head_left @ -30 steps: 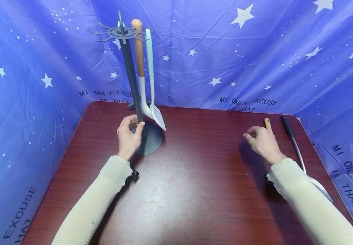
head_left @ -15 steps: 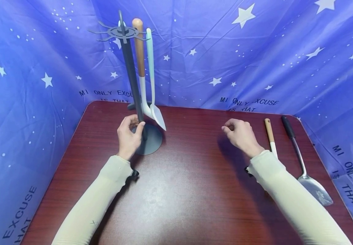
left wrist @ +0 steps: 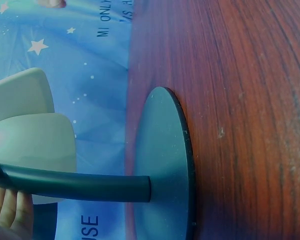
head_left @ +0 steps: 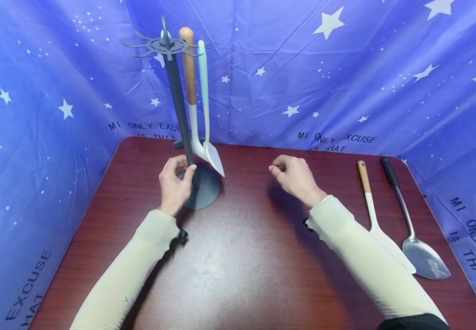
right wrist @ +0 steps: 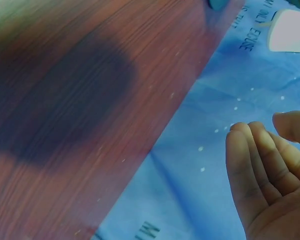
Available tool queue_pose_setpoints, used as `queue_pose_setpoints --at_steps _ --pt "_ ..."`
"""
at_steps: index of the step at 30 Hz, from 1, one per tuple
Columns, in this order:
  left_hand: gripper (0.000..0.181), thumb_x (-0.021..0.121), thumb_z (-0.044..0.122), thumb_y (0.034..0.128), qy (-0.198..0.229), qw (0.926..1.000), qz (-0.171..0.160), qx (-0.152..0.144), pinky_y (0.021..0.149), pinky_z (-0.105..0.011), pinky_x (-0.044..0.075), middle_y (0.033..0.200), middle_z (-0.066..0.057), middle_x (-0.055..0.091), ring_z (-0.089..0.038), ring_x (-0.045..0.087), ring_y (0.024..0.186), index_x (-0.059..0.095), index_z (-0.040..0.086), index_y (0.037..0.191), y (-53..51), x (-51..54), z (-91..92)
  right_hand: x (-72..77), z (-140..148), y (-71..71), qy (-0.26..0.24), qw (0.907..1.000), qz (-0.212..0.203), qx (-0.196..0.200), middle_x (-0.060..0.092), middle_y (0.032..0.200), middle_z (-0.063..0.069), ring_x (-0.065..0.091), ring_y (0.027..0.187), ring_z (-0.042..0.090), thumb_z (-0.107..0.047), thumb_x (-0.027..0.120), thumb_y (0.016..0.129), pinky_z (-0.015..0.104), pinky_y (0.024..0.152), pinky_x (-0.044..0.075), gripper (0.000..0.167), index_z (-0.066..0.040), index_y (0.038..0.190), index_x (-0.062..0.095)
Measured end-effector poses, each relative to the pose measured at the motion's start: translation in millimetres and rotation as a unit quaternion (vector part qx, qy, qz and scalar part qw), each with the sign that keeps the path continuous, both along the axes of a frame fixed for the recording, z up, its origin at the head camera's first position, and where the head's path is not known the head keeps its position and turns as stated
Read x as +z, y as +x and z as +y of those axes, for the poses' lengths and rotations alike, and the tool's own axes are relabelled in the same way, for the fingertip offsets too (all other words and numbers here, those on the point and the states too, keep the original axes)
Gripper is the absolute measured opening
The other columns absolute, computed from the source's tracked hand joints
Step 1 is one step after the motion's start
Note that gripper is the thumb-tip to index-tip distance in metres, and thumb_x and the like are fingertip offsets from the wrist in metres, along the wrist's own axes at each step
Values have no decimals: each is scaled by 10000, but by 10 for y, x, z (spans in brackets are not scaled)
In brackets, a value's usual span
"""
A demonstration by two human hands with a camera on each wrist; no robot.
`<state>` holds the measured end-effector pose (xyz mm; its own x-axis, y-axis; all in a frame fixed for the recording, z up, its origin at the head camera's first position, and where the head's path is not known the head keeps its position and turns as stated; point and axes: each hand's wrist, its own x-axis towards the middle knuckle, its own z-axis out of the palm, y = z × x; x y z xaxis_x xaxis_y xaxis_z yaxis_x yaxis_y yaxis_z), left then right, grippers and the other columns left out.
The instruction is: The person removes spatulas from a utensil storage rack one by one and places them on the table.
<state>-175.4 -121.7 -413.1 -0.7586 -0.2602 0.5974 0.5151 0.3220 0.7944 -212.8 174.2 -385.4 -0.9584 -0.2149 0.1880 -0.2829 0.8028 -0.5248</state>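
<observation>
Red-brown table point(head_left: 238, 284) — slim dark stand point(head_left: 179, 101)

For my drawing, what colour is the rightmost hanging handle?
The handle is pale mint green, clearest in the head view.

Smooth matt stand point(head_left: 181, 110), glossy wood-grain table point(head_left: 238, 238), shiny metal turner point(head_left: 423, 257), creased cloth backdrop point(head_left: 254, 101)

This looks like a curtained-off booth, with blue star-printed cloth point(head_left: 246, 36) around three sides of a wood-grain table point(head_left: 238, 284).
</observation>
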Motion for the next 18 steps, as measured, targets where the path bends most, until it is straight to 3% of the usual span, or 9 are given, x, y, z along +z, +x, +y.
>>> queue_pose_setpoints --at_steps 18 --pt "163 665 -139 796 -3 10000 28 3 731 -529 538 873 -255 619 -360 612 790 610 -138 949 -5 -10 -3 58 -455 -26 -362 9985 13 422 688 839 -8 634 766 145 -246 648 901 334 707 528 162 -105 972 687"
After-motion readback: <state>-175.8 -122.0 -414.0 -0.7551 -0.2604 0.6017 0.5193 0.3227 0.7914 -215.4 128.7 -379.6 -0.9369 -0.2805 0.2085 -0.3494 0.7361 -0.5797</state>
